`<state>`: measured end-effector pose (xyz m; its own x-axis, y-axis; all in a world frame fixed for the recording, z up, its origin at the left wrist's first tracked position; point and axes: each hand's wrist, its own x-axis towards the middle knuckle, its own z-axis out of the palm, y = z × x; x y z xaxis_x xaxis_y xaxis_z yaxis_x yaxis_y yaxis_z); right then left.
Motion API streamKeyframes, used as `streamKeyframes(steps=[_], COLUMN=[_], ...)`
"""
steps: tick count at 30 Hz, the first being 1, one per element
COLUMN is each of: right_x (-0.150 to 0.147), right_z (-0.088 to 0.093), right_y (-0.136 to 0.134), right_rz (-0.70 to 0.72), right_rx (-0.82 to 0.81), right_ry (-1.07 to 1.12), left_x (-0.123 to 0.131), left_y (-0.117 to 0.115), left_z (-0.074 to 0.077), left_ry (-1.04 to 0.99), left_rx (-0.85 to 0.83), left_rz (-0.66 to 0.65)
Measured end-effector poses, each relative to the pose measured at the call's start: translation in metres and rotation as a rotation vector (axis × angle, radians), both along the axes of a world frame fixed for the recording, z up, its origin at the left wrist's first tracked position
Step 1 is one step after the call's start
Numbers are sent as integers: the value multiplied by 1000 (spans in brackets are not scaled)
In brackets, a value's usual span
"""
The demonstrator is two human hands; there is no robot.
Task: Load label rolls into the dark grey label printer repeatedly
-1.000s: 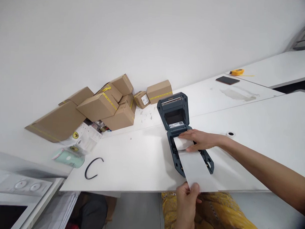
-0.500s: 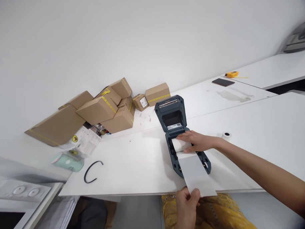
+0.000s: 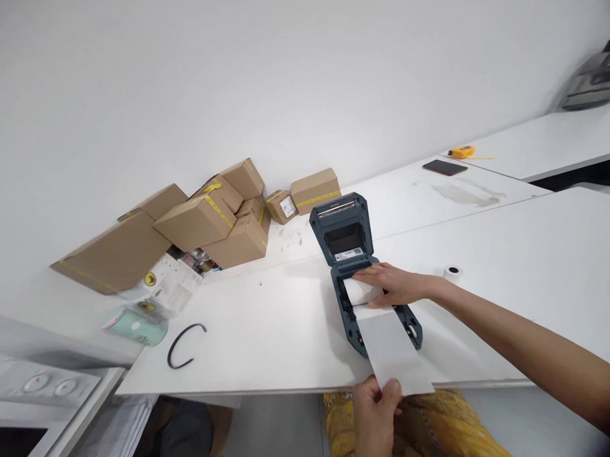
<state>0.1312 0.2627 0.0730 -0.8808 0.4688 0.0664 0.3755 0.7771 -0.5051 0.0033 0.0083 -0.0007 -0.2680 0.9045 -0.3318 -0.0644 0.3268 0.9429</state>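
A dark blue-grey label printer (image 3: pixel 342 233) stands on the white table with its lid raised. Inside it lies a white label roll (image 3: pixel 359 292), and its paper strip (image 3: pixel 393 348) runs out over the front toward the table edge. My left hand (image 3: pixel 376 411) pinches the strip's free end between thumb and fingers, just past the edge. My right hand (image 3: pixel 388 285) rests on the roll, fingers stretched out and lying over it, hiding its right part.
Several cardboard boxes (image 3: pixel 195 221) are piled against the wall at the left. A black headband (image 3: pixel 175 347) and a green pouch (image 3: pixel 139 326) lie nearer. A small white roll (image 3: pixel 452 273), a phone (image 3: pixel 444 167) and a yellow tape measure (image 3: pixel 461 152) are to the right.
Both hands, the strip and the printer keep nearly the same places. Only the camera's view has shifted very slightly.
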Motion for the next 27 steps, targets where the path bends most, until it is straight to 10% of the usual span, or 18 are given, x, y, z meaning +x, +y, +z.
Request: streamKeyframes(steps=[4, 10, 15, 20, 27], right_x=[0, -20, -38, -21, 19], right_z=[25, 92, 113, 90, 5], right_y=[-3, 31, 60, 10, -91], right_rz=[-92, -669, -616, -594, -454], right_rx=[-74, 136, -319, -233, -157], right_ry=[302, 982, 898, 891, 885], left_x=[-1, -1, 1, -3, -4], left_y=[0, 1, 1, 2, 1], left_z=[-1, -7, -5, -10, -13], left_ry=[-11, -10, -21, -11, 2], left_rx=[6, 6, 5, 13, 20], left_rz=[-3, 11, 26, -17, -50])
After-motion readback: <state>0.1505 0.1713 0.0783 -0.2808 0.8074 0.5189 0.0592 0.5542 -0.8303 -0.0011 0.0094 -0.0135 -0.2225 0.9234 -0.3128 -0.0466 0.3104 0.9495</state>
